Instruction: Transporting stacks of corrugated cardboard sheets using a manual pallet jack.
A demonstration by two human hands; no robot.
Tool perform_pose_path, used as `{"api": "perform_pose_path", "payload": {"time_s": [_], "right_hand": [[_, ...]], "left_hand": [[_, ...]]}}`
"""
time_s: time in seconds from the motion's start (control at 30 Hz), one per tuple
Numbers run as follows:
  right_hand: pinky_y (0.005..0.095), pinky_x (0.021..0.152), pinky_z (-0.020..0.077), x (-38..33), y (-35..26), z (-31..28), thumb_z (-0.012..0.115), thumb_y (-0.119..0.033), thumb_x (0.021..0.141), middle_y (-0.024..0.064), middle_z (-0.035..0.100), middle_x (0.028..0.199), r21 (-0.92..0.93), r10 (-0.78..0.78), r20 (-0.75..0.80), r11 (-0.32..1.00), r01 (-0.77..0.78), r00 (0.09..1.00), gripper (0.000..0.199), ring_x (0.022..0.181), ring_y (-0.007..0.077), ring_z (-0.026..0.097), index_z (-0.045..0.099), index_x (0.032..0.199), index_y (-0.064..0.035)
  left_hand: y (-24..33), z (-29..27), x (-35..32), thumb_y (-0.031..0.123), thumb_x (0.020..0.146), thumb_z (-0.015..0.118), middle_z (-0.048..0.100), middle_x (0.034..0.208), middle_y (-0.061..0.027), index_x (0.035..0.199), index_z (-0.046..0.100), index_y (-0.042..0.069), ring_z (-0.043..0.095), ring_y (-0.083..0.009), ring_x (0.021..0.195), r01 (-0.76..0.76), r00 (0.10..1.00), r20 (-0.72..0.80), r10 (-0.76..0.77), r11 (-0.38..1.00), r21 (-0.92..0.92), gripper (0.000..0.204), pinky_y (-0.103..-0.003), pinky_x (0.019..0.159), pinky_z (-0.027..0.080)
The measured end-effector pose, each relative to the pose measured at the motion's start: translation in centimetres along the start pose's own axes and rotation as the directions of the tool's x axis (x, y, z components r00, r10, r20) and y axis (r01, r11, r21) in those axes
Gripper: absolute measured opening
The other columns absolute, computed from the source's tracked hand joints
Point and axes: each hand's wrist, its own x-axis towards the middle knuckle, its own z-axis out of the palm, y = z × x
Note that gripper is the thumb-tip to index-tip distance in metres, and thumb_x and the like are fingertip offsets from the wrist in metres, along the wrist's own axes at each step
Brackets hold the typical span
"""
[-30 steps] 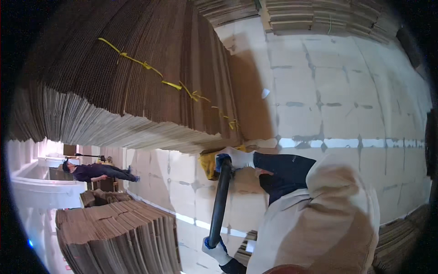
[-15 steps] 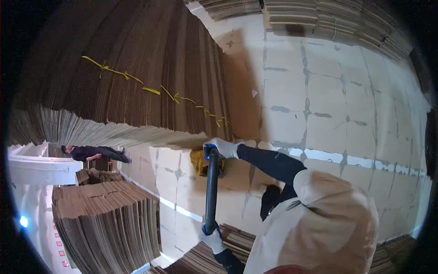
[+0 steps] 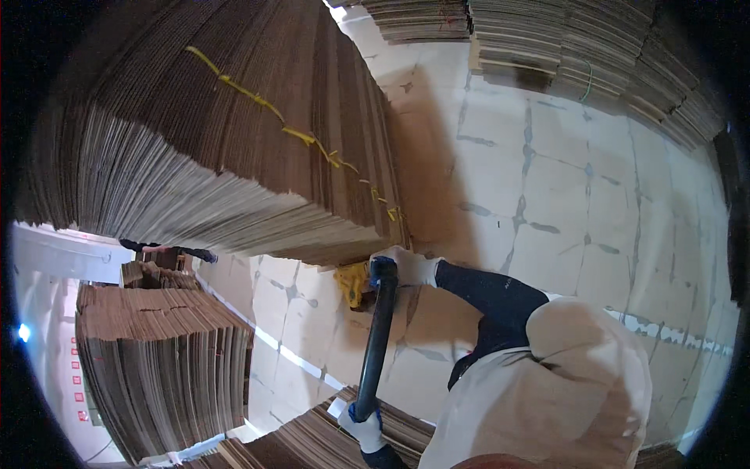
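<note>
My right hand [image 3: 406, 266], in a white glove with a blue palm, wraps round the upper end of a long black handlebar [image 3: 376, 348]. At the bar's lower end, my left hand [image 3: 362, 427], gloved alike, is closed on it too. Just left of my right hand shows a yellow metal part [image 3: 352, 283], partly hidden by the bar, close to the corner of a large stack of brown cardboard sheets [image 3: 281, 148]. A yellow strap [image 3: 262, 102] runs across that stack. What bears the stack is hidden.
Another cardboard stack [image 3: 164, 367] stands at the lower left, and more sheets [image 3: 312, 438] lie near my left hand. Further stacks [image 3: 562, 55] line the far right. Pale floor [image 3: 578, 180] with grey-marked joints lies between. A person [image 3: 168, 249] is mostly hidden behind the large stack.
The large stack has turned in view, showing more of its pale side. The handlebar and both hands have shifted slightly down, still gripping. The person behind is now more covered.
</note>
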Motion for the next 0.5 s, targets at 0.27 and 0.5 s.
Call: {"api": "perform_pose_path", "payload": {"time_s": [0.27, 0.5], "right_hand": [[0.0322, 0.064, 0.0461, -3.4, -4.1, 1.8, 0.071, -0.015, 0.067, 0.0094, 0.062, 0.072, 0.058, 0.077, -0.155, 0.996, -0.069, 0.985, 0.019, 0.066, 0.0166, 0.058, 0.06, 0.079, -0.0051], [0.0336, 0.063, 0.0481, -7.1, -8.3, 9.8, 0.073, -0.017, 0.065, 0.0134, 0.061, 0.071, 0.011, -0.01, -0.02, 1.0, 0.01, 1.0, 0.029, 0.065, 0.0229, 0.061, 0.061, 0.088, -0.0042]], "left_hand": [[-0.8, -2.7, 1.0, 0.002, 0.064, 0.074, 0.056, 0.073, -0.003, 0.083, 0.059, -0.002, 0.052, -0.0132, 0.065, 0.063, 0.968, -0.215, -0.127, 0.957, -0.282, 0.025, -0.027, 0.063, 0.045], [-10.7, -8.6, 9.4, 0.006, 0.078, 0.065, 0.063, 0.085, -0.0083, 0.092, 0.061, -0.001, 0.06, -0.0192, 0.076, -0.239, 0.847, -0.531, 0.016, 0.904, -0.354, 0.016, -0.034, 0.077, 0.051]]}}
